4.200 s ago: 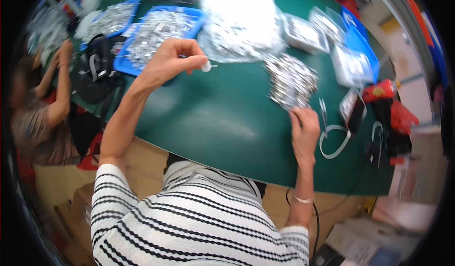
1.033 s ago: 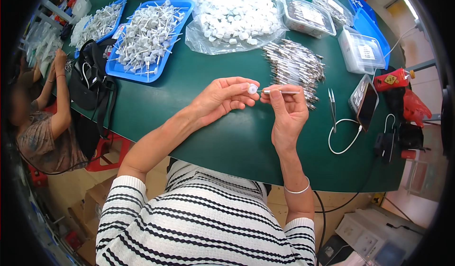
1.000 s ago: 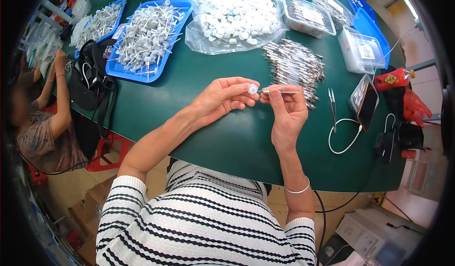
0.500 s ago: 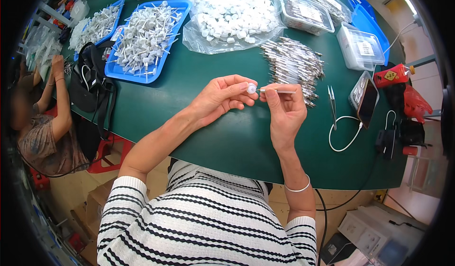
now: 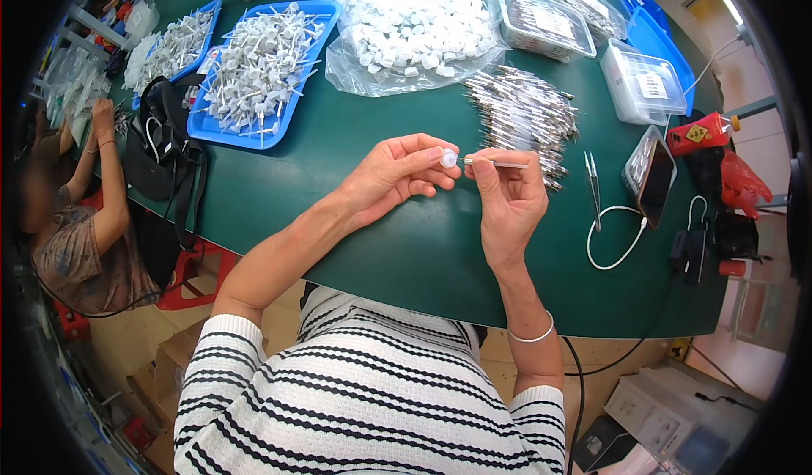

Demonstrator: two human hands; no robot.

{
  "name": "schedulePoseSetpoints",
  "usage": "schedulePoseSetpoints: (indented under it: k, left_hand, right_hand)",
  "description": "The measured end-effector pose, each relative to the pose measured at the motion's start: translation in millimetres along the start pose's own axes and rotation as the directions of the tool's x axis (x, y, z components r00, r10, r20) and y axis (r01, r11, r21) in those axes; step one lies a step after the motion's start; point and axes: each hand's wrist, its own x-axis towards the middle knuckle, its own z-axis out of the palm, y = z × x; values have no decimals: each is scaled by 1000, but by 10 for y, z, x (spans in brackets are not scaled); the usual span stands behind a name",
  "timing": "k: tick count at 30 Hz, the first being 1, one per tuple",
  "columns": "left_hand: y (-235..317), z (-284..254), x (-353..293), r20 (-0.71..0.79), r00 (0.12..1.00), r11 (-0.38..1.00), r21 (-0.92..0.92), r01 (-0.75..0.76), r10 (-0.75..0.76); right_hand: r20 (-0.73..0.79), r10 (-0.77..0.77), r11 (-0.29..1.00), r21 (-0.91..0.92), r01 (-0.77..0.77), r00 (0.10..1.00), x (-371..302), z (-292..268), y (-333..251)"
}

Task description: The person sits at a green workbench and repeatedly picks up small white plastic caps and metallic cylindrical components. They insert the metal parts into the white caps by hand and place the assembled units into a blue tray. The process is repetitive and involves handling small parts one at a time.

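Over the middle of the green table, my left hand (image 5: 397, 175) pinches a small white plastic cap (image 5: 449, 159) between thumb and fingertips. Facing it, my right hand (image 5: 510, 200) grips a thin metal rod (image 5: 506, 164) between thumb and index finger. The rod's tip points left at the cap's opening; whether the two touch is too small to tell. Just behind my right hand lies a pile of similar metal rods (image 5: 524, 120). Farther back, a clear plastic bag (image 5: 351, 76) holds many loose white caps (image 5: 414, 43).
A blue tray (image 5: 269, 139) of capped rods stands at the back left, beside a black bag (image 5: 161, 149). To the right lie tweezers (image 5: 593, 189), a white cable (image 5: 590, 251), a phone (image 5: 655, 189) and plastic boxes (image 5: 647, 86). Another person (image 5: 93, 221) sits at the left.
Both hands stay in nearly the same place, the cap and rod still facing each other. The rod looks slightly turned in my right fingers.
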Motion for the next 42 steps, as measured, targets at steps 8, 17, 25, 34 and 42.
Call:
schedulePoseSetpoints:
  k: [8,17,25,34,42]
  left_hand:
    - [-10,13,-4,-6,999,999,21,-32,32]
    - [-19,16,-7,-5,1000,1000,-2,-11,11]
    - [-7,29,-12,-2,1000,999,31,-10,10]
    - [-2,6,-8,3,1000,996,85,-30,30]
    - [-1,9,-9,3,1000,998,65,-16,16]
  right_hand:
    - [1,-31,998,-60,31,1000,-14,-5,28]
    - [4,-85,989,-121,85,996,-25,1,2]
    - [5,-84,986,-142,84,996,-17,-13,4]
    - [20,-38,988,-151,41,999,-1,-32,-23]
    - [21,-66,986,-155,68,998,1,-26,-39]
